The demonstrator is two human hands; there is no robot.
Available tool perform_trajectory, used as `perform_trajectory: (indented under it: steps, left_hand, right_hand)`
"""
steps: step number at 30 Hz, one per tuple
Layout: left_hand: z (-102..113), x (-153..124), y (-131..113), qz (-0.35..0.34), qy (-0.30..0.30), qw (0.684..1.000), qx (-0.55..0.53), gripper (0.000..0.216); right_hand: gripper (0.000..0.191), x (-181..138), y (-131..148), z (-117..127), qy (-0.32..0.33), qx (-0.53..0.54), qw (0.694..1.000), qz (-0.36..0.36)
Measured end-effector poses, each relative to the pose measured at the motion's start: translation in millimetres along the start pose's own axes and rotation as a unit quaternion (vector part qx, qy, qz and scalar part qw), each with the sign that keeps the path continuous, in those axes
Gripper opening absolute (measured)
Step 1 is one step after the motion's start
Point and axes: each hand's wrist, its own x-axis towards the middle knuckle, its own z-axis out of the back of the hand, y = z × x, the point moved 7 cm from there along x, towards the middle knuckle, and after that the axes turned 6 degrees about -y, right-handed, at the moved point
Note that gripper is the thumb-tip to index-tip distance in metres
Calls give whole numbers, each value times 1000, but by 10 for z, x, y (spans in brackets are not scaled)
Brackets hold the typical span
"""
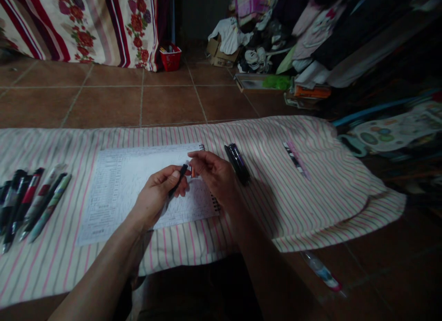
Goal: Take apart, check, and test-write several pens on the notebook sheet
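My left hand [162, 185] is closed around a black pen [179, 179], which tilts up to the right between thumb and fingers. Close beside its upper end, my right hand [212, 173] has its fingertips drawn together in a pinch. A small orange piece [193, 172] shows just under those fingertips; whether they grip it is unclear. Both hands are above an open spiral notebook [138, 169] with a printed, written-on sheet [100, 196] at its left. Just right of my right hand lie several dark pens [237, 163] side by side.
A row of several pens [34, 196] lies at the left on the striped cloth [276, 173]. A pink and black-white strip-like item [297, 160] rests at the right. A bottle [321, 270] lies on the tiled floor, and a red basket [171, 58] stands beyond.
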Motion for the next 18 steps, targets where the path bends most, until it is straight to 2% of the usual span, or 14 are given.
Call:
perform_trajectory:
  steps: [3,8,18]
  left_hand:
    - [-38,-1,-3,-9,15,1000,22,19]
    - [-34,-10,20,4,4,999,50,18]
    - [23,-6,58,2,-19,995,97,20]
  right_hand:
    - [25,-16,-23,-31,19,23,999,-21]
    - [18,-23,-40,-12,6,28,999,-31]
    - [13,5,-28,25,-23,9,1000,-12]
